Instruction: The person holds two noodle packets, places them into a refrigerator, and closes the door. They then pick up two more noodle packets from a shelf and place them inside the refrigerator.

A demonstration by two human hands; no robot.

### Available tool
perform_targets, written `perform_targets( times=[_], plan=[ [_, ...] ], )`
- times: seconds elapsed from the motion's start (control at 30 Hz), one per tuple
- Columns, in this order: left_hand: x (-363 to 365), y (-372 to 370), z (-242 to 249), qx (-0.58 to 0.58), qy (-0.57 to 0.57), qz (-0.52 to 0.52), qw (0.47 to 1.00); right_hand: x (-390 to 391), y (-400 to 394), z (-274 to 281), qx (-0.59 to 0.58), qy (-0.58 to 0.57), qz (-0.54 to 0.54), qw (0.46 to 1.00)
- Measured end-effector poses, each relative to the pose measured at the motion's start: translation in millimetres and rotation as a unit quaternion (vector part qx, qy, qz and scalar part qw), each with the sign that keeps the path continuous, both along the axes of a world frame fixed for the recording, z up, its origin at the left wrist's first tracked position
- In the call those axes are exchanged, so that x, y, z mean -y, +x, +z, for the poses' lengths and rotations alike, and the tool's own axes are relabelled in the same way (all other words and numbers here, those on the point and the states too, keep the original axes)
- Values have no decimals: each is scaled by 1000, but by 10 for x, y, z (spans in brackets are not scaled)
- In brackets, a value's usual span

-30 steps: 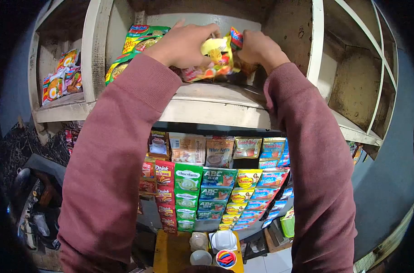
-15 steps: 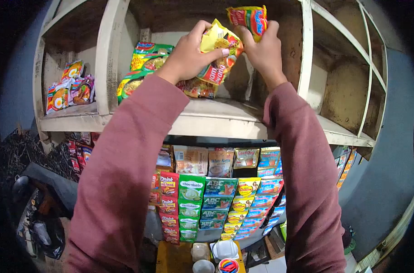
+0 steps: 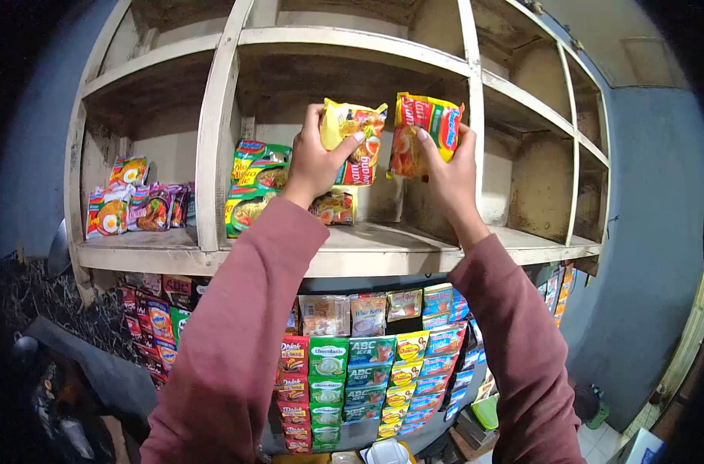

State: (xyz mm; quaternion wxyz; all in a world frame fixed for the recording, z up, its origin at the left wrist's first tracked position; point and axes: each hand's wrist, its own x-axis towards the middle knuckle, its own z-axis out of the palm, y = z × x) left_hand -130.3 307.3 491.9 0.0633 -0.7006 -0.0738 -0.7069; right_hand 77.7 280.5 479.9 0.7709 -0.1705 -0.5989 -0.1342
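Note:
My left hand grips a yellow-and-red instant noodle packet, thumb across its front. In my right hand is a second instant noodle packet, yellow and red with a green band, pinched along its right side. Both packets are upright, side by side with a narrow gap, in front of the middle compartment. Behind my left hand, green noodle packets are stacked on the shelf, and another yellow-red packet lies beside them, partly hidden by my wrist.
A white wooden shelf unit with several compartments spans the wall. Orange and purple noodle packets sit in the left compartment. Below hang strips of drink sachets. A white container stands at the bottom edge.
The view has tilted up, showing more upper shelving. The right packet has turned from a steep tilt to upright, level with the left one, and the two are now apart.

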Motion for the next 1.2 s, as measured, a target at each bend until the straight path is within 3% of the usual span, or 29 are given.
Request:
perform_targets(
  times=[0.13,0.2,0.23,0.33,0.47,0.57,0.73,0.83,0.97,1.07,1.13,1.2],
  plan=[
    [170,115,-69,37,11,-41,998,355,122,-247,20,-58,78,995],
    [347,161,-191,48,7,-192,980,683,171,-489,15,-77,116,990],
    [534,130,-292,30,-3,-199,980,816,207,-604,14,-79,127,989],
    [990,57,-710,38,-46,-245,968,1163,241,-1033,-20,-117,230,966],
    [1404,-61,-1458,80,-189,-323,924,1479,307,-1851,-83,-221,307,922],
    [1482,-219,-2148,57,-323,-305,894,1695,365,-2547,-93,-344,332,873],
    [1789,-315,-3129,56,-462,-309,829,1879,467,-3606,-111,-544,361,749],
    [1904,-308,-3710,73,-569,-309,758,1860,565,-4165,-120,-607,347,705],
    [2026,-211,-4137,118,-669,-222,699,1857,571,-4530,-186,-625,419,632],
    [2132,-143,-4629,148,-688,-175,689,1780,637,-4652,-206,-641,437,597],
    [2261,-12,-4907,197,-680,-199,677,1706,756,-4717,-201,-660,455,563],
    [2395,136,-5137,272,-710,-213,614,1640,923,-4830,-170,-678,448,557]
  ],
)
